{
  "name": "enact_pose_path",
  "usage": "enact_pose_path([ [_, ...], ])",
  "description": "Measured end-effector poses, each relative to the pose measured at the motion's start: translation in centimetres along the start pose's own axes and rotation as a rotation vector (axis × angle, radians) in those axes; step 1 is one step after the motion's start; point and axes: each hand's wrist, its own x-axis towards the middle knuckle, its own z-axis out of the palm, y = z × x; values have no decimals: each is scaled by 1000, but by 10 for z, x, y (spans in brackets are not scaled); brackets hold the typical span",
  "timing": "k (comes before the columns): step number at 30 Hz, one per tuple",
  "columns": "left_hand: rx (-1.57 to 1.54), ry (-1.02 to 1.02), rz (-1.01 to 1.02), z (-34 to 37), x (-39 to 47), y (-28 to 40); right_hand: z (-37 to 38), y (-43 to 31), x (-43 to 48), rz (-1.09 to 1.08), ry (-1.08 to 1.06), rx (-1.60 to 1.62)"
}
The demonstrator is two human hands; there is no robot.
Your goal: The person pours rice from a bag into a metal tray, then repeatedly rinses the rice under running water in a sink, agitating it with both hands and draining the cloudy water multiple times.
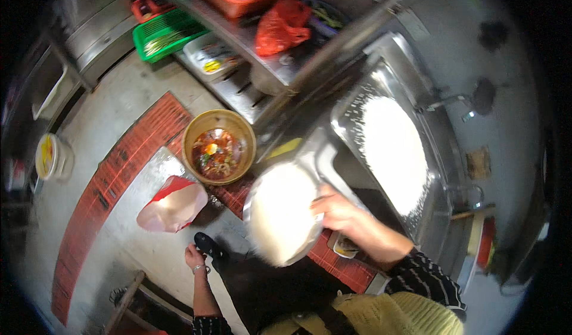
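Note:
My right hand [339, 210] grips the rim of a round metal bowl [319, 232]. White contents [283, 210] fill the bowl, blurred and overexposed; they look like rice grains. Beside it, a stainless steel sink basin [342, 118] holds a wide heap of white grains [393, 156], with loose ones scattered along its sides. My left hand [195, 256] hangs low near my black shoe [208, 243], its fingers curled; nothing shows in it. Just beyond that hand, an opened red and white sack [174, 205] with pale grain-like contents stands on the floor.
A round bin [248, 149] with reddish food scraps stands by the sink. Red slatted mats [120, 165] cover parts of the floor. A metal shelf [272, 66] carries an orange basket [237, 4] and a red plastic bag [283, 26]. A white bucket [62, 158] stands far left.

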Motion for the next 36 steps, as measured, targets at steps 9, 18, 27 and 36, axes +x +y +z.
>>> enact_pose_path([
  [9,-139,83,-220,6,3,44,-154,-123,-182,-612,1043,-277],
  [18,-33,141,-210,18,6,71,-135,-158,-177,-1009,1648,-1849],
  [27,194,218,-284,12,25,85,7,-67,-57,-1030,678,-1136],
  [36,401,222,-102,-17,47,75,152,179,236,-681,-284,-1749],
])
